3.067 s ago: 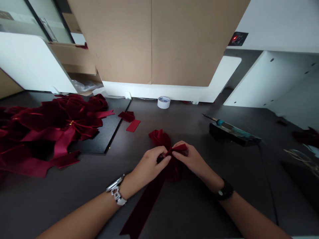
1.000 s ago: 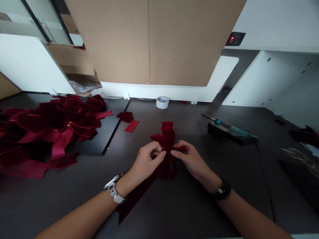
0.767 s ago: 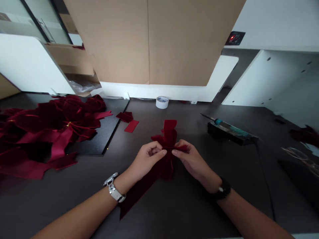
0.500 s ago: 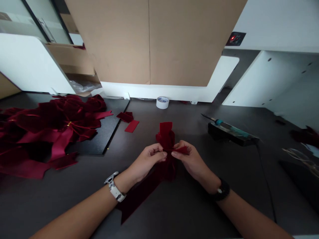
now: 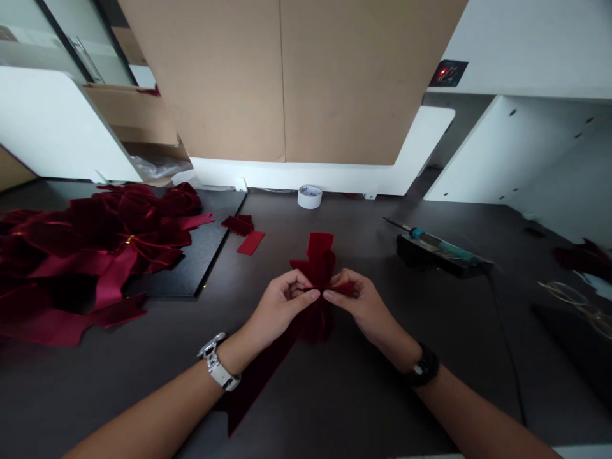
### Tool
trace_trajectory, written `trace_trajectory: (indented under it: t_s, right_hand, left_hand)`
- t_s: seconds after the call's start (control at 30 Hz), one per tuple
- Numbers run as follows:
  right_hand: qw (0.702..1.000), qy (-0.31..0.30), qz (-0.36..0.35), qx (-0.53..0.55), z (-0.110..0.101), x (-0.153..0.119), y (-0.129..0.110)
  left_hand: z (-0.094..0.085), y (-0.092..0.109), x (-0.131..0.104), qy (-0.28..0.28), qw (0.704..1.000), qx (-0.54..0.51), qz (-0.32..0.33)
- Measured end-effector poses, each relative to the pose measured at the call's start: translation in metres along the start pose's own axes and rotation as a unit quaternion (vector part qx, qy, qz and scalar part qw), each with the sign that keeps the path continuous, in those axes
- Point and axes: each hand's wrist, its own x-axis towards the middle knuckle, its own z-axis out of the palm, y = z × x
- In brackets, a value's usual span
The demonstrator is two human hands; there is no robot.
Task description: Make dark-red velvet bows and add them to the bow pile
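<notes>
Between my hands is a dark red velvet bow point(image 5: 321, 255), its loops standing up and hanging down from a pinched centre. My left hand point(image 5: 287, 299) is closed on the bow's middle from the left, thumb and fingers pressed together. From the right, my right hand point(image 5: 358, 299) pinches a short red end of it near the same centre. One long ribbon tail point(image 5: 261, 376) runs down to the lower left under my left wrist and ends in a notched cut. My fingers partly cover the centre of the bow.
Many velvet bows point(image 5: 129, 217) lie heaped on a black board point(image 5: 205, 255) at the left. Red ribbon scraps point(image 5: 251, 242) lie beside it. A tape roll point(image 5: 310, 196) stands at the back. A soldering iron point(image 5: 430, 242) rests on a black box at the right, its cord point(image 5: 507, 357) trailing forward.
My fingertips have drawn closer together at the bow's centre. A red piece now sticks out to the left above my left fingers. The view has shifted slightly.
</notes>
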Motion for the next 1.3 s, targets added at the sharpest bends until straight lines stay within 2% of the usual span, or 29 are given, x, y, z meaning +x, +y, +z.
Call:
trace_trajectory:
  t_s: [0.17,0.27,0.57,0.8,1.0,1.17,1.3]
  right_hand:
    - [0.997,-0.007,0.037,0.073,0.001,0.0,0.002]
    - [0.995,0.005,0.025,0.092,0.0,0.0,0.004]
    - [0.999,0.002,-0.013,0.03,-0.001,0.0,0.008]
    - [0.999,-0.015,-0.013,0.034,0.0,0.001,0.009]
    - [0.999,-0.021,-0.03,-0.015,0.002,0.001,0.005]
    - [0.997,-0.011,-0.065,-0.045,0.002,0.001,0.005]
    - [0.993,-0.006,-0.091,-0.071,0.004,0.002,0.007]
  left_hand:
    - [0.0,0.002,-0.001,0.006,0.999,-0.034,-0.026]
    - [-0.001,0.001,0.0,-0.006,0.997,-0.068,-0.044]
    - [-0.001,0.004,0.0,0.024,0.999,-0.032,-0.035]
    - [0.001,0.003,-0.002,0.016,0.998,-0.051,-0.039]
    - [0.005,-0.001,-0.002,0.01,0.999,-0.032,-0.029]
    - [0.005,-0.003,-0.001,0.053,0.999,-0.001,0.005]
    - [0.003,-0.006,0.0,0.095,0.993,0.07,0.018]
